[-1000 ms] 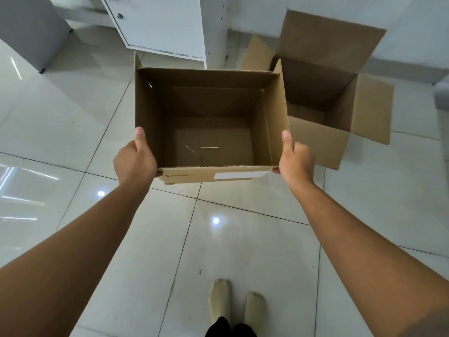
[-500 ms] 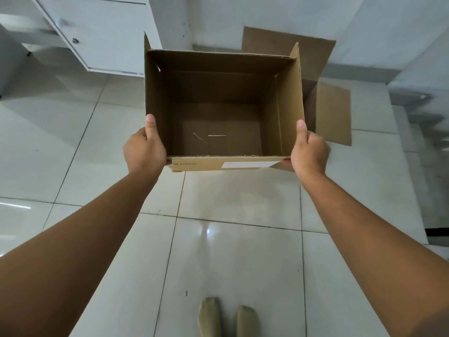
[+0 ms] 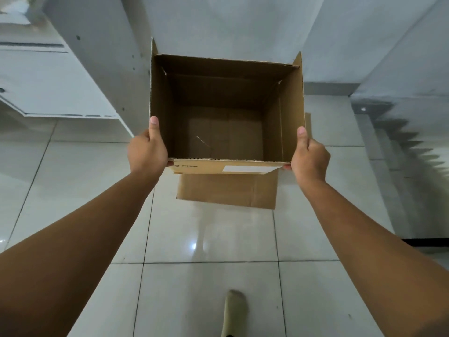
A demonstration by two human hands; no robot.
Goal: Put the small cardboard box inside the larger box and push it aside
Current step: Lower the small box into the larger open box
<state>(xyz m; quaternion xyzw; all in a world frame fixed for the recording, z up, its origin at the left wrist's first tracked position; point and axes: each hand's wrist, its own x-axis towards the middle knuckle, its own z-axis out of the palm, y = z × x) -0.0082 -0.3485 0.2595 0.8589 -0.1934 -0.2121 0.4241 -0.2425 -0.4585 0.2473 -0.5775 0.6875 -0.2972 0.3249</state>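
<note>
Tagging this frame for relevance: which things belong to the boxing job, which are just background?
Job:
small box, open, held up
left hand gripping its left side
right hand gripping its right side
larger box, on the floor, mostly hidden behind the small box

Background:
white cabinet
stairs
tiled floor
socked foot

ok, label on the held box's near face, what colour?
White, plain rectangle label on the brown small cardboard box; head view.
</note>
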